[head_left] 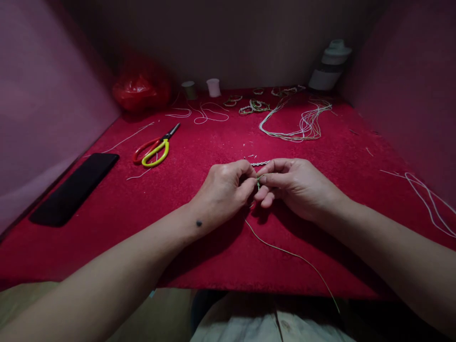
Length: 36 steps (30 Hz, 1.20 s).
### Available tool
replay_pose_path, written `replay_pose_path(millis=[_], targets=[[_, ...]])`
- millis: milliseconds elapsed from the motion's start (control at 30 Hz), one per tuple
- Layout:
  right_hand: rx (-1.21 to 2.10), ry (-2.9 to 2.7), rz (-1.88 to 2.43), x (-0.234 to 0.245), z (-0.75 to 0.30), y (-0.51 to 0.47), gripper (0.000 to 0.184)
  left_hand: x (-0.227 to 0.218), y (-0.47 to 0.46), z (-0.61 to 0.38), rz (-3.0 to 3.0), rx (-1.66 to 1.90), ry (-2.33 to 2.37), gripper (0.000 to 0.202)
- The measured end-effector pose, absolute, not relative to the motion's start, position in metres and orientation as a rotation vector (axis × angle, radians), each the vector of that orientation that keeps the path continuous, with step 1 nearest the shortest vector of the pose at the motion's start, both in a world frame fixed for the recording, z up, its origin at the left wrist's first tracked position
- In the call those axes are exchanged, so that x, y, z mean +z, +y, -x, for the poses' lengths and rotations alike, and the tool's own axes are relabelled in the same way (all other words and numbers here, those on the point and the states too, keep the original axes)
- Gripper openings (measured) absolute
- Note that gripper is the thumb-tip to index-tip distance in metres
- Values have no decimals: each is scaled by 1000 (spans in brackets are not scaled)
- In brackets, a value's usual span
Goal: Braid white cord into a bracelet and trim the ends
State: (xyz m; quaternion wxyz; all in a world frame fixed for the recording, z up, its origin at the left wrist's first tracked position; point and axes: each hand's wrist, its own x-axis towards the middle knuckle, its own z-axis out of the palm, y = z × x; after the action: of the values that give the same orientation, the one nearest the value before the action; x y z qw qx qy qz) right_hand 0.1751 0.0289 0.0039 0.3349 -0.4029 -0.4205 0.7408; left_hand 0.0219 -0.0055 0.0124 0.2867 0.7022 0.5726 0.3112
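Note:
My left hand [228, 187] and my right hand [295, 185] meet over the middle of the red cloth. Between their fingertips is a green cord [258, 183] with a small knot in it. Thumb and fingers are pinched together on both hands, each gripping the cord. A length of thin green cord [285, 250] trails from under my left hand toward the table's front edge and hangs over it. Just behind the fingers, a white braided strand [260, 164] shows, partly covered by my hands. The fingertips hide some of the knot.
Scissors [156, 149] and a black phone [74, 190] lie to the left. Farther back are a red plastic bag [140, 90], thread spools [213, 88], braided loops [254, 107], a bundle of cords [295, 133] and a bottle [327, 69]. Loose white cord [427, 194] lies right.

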Motion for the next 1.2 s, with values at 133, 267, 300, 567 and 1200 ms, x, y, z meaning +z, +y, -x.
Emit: replay_pose_path(millis=[133, 267, 300, 567, 1200], targets=[[1923, -1080, 1016, 0, -175, 30, 13, 14, -5, -22, -1789, 807, 1519, 13], [1917, -1078, 978, -1, -176, 30, 12, 18, -3, -23, -1591, 787, 1511, 10], [1915, -1081, 972, -1, -176, 30, 13, 20, -3, -23, -1531, 783, 1509, 9], [1838, -1122, 942, 0, -176, 29, 14, 28, -2, -26, -1361, 803, 1458, 14], [1917, -1202, 913, -4, -177, 38, 17, 24, 2, -18, -1404, 704, 1479, 5]])
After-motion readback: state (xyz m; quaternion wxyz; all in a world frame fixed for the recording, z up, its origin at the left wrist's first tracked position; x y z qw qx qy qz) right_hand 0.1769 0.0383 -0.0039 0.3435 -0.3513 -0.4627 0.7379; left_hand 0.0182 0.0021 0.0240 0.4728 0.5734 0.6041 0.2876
